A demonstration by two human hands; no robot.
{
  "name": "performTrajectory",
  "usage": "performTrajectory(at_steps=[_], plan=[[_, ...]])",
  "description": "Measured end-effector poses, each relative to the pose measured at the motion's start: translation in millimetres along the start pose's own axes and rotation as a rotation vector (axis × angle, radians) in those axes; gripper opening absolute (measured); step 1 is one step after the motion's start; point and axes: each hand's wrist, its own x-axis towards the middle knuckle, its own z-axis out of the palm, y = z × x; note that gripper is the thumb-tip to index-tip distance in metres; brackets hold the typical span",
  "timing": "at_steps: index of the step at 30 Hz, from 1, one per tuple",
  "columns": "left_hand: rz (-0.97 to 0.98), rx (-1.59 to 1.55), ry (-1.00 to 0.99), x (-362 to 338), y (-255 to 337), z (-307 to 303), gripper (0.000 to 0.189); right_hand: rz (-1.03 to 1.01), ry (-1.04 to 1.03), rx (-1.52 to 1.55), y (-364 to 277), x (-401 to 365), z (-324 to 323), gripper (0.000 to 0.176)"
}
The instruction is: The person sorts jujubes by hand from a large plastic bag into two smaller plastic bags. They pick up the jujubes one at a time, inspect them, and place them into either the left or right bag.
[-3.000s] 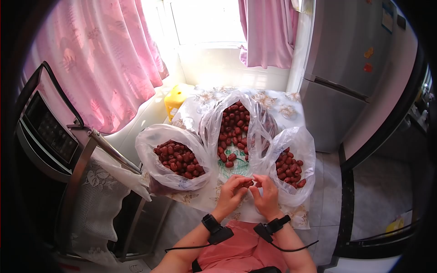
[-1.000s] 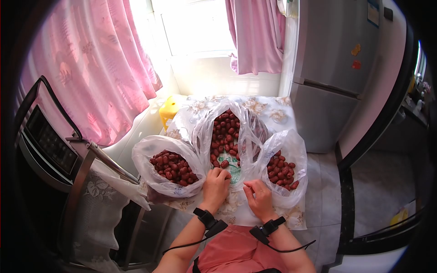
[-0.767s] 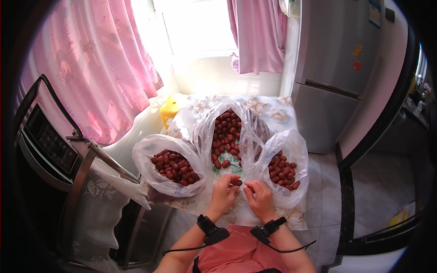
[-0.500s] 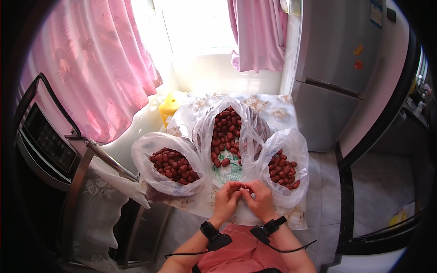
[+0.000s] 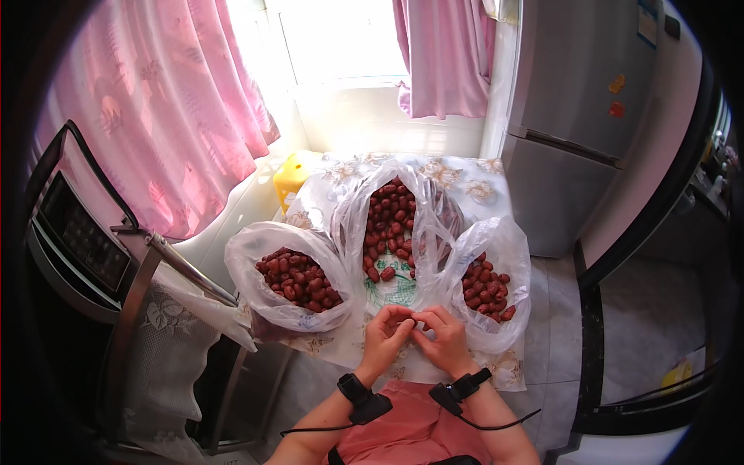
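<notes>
My left hand (image 5: 385,333) and my right hand (image 5: 442,335) meet at the fingertips over the front of the table. Both are closed in a pinch; something small and reddish is between them, mostly hidden by the fingers. Just beyond them an open plastic bag (image 5: 350,221) holds many red dates (image 5: 391,213), with green print on its inside. Another open bag (image 5: 252,236) of dates (image 5: 298,279) stands to the left. A third bag (image 5: 515,256) with fewer dates (image 5: 486,288) is on the right.
A floral cloth covers the table (image 5: 479,186). Behind it on the left is a yellow stool (image 5: 290,177). A grey refrigerator (image 5: 570,186) stands at the right, and a black appliance (image 5: 81,232) is at the far left. Pink curtains (image 5: 155,116) hang by the window.
The view has shifted slightly. My fingertips have moved a little, and less of the reddish item shows between them. The bags stay in place.
</notes>
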Motion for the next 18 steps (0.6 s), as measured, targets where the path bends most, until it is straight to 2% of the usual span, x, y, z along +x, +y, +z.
performTrajectory(at_steps=[18], plan=[[0.016,0.05,-0.018,-3.7,-0.2,1.6,0.024,-0.005,-0.016,-0.022,2.0,-1.1,1.7,0.031]])
